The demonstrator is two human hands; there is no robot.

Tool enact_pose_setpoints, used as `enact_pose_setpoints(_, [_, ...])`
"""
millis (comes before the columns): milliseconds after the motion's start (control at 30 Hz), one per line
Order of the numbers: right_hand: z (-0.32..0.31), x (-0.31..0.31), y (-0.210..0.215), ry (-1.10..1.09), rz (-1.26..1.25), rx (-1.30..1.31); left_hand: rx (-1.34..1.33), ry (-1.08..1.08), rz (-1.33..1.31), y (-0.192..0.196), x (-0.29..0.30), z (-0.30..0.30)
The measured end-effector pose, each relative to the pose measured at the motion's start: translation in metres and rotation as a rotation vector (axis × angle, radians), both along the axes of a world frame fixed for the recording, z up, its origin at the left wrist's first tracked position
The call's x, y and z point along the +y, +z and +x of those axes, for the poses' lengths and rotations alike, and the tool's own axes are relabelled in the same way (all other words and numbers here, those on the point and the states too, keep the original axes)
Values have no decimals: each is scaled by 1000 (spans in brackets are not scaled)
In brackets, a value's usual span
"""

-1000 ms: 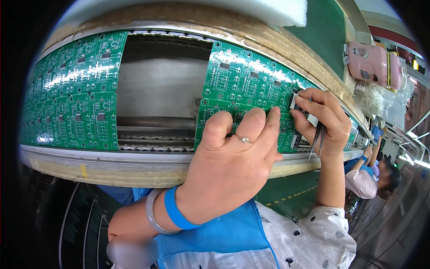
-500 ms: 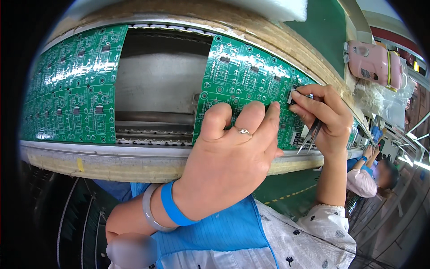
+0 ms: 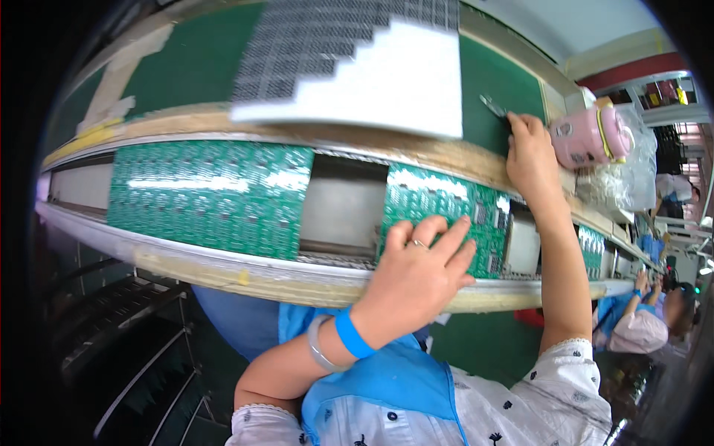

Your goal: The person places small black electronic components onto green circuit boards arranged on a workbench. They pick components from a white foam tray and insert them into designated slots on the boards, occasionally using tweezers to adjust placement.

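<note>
My left hand rests palm down on a green circuit board panel, its fingers bent but apart, holding nothing. Several small dark-and-white components sit at that panel's right end. Beyond the rail, my right hand reaches over the green work surface. Its curled fingers close at the near end of thin metal tweezers, which point away to the left; motion blur softens the fingertips. A white foam block bearing rows of dark rectangular components lies to the left of this hand.
Another green panel lies on the conveyor at left, with a gap before mine. The conveyor's near rail runs along my body. A pink container and clear plastic bags stand at right. Another person works farther along.
My right hand has left the circuit board and moved up and away over the green surface, with the tweezers now at its fingertips. My left hand stays on the panel. The view has shifted.
</note>
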State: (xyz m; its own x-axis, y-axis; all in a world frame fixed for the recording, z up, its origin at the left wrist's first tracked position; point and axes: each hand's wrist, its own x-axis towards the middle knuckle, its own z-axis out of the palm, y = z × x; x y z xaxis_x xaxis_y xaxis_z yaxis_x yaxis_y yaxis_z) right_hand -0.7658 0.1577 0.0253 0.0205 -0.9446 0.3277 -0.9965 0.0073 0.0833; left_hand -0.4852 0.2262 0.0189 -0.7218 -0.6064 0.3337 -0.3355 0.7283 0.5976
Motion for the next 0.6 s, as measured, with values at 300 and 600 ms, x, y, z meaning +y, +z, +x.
enact_pose_setpoints(300, [134, -83, 70, 528, -44, -572, 2, 384, -289, 35, -65, 38])
enact_pose_setpoints(600, [155, -119, 75, 647, 75, -343, -40, 420, -307, 14, -76, 44])
